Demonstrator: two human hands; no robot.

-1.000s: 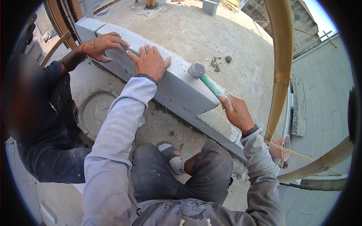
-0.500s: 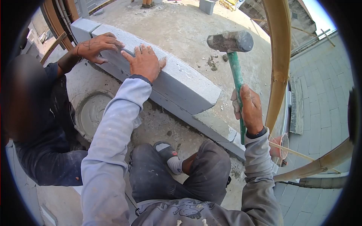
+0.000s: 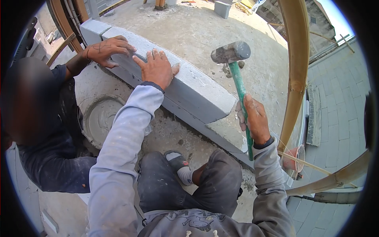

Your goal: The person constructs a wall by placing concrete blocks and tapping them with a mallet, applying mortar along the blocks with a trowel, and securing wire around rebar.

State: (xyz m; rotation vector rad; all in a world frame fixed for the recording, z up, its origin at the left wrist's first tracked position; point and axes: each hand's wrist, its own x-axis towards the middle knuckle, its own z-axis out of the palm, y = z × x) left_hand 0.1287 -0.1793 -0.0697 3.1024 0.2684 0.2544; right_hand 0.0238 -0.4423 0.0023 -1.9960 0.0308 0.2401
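My left hand (image 3: 157, 70) lies with its fingers spread on the top edge of a long grey block (image 3: 197, 85), thumb pointing right. My right hand (image 3: 254, 118) is wrapped round the green handle of a hammer (image 3: 238, 81), whose dark head is raised right of the block. The long block rests on a lower course of blocks (image 3: 227, 136), with grey mortar showing beyond its near end. A co-worker's hand (image 3: 109, 51) touches the same block, just left of my left hand.
The co-worker (image 3: 51, 118) sits at the left beside a round bucket of wet mortar (image 3: 102, 118). Bamboo poles (image 3: 295, 75) curve along the right, near a reddish bucket (image 3: 294, 158). A loose block (image 3: 222, 9) stands on the floor at the top.
The hammer has shifted slightly left and its head sits a little lower in view. My left hand remains on the block. The whole scene has shifted slightly right.
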